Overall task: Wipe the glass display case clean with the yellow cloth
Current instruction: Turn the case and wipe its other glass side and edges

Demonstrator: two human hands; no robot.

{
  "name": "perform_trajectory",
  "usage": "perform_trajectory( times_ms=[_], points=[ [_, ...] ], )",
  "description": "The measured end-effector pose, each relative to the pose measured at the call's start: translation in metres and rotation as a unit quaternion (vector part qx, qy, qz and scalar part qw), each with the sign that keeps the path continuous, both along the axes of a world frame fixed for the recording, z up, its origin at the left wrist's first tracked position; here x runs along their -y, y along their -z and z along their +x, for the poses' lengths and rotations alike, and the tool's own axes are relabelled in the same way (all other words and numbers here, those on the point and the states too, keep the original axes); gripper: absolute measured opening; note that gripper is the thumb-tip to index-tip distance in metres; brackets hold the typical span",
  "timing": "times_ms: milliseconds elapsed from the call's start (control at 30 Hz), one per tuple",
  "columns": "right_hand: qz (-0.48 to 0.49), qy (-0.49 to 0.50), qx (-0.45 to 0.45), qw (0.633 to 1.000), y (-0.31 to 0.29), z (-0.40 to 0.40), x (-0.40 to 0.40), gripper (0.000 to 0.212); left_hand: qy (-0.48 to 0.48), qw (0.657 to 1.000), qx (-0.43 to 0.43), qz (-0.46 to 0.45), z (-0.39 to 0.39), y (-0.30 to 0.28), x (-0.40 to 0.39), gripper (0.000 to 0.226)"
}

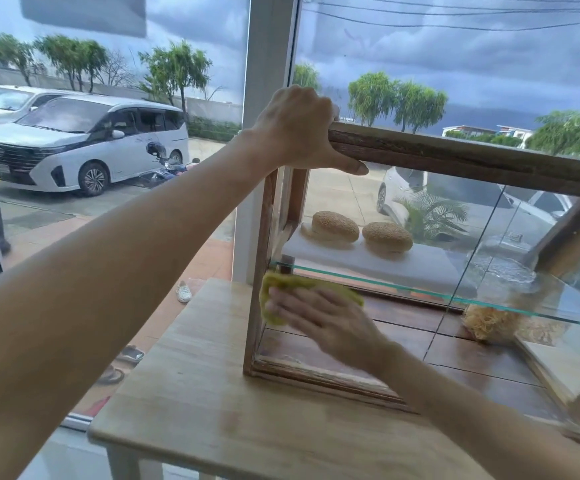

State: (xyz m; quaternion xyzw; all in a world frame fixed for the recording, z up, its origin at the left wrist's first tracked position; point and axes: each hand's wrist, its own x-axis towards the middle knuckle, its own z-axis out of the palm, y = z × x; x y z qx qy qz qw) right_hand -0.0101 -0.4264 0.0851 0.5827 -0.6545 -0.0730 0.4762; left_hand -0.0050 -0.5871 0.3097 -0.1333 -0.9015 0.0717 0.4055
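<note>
The glass display case [454,157], framed in worn dark wood, stands on a pale wooden table [191,386], set toward its far right part, with the near left corner of the table bare. The left hand [302,129] grips the case's top left corner: fingers curled over the top rail, thumb stretched flat along the rail's front face. The right hand [323,317] lies flat with fingers pressed together against the front glass near the case's lower left edge, just under the glass shelf [420,289], pinning the yellow cloth [281,289] to the pane; the cloth bunches out above and to the left of the fingertips. This hand is blurred. Inside, two sesame buns [361,233] sit on a white board [385,265] at the shelf's left end, and a pale stringy clump [489,323] rests on the case floor toward the right
</note>
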Motion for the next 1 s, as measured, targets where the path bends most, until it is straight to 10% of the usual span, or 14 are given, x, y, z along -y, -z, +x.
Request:
perform_trajectory(
  times_ms=[233, 733, 1000],
  points=[
    [-0.003, 0.147, -0.018, 0.989, -0.032, -0.025, -0.006, 0.06, 0.015, 1.0, 0.0, 0.002, -0.001, 0.0, 0.0, 0.112],
    [0.164, 0.074, -0.006, 0.984, 0.091, -0.019, 0.003, 0.037, -0.001, 1.0, 0.001, 0.002, 0.0, 0.0, 0.0, 0.099],
    [-0.023, 0.028, -0.058, 0.998, -0.039, -0.011, 0.017, 0.053, -0.013, 1.0, 0.013, 0.012, 0.006, -0.003, -0.003, 0.098]
  ],
)
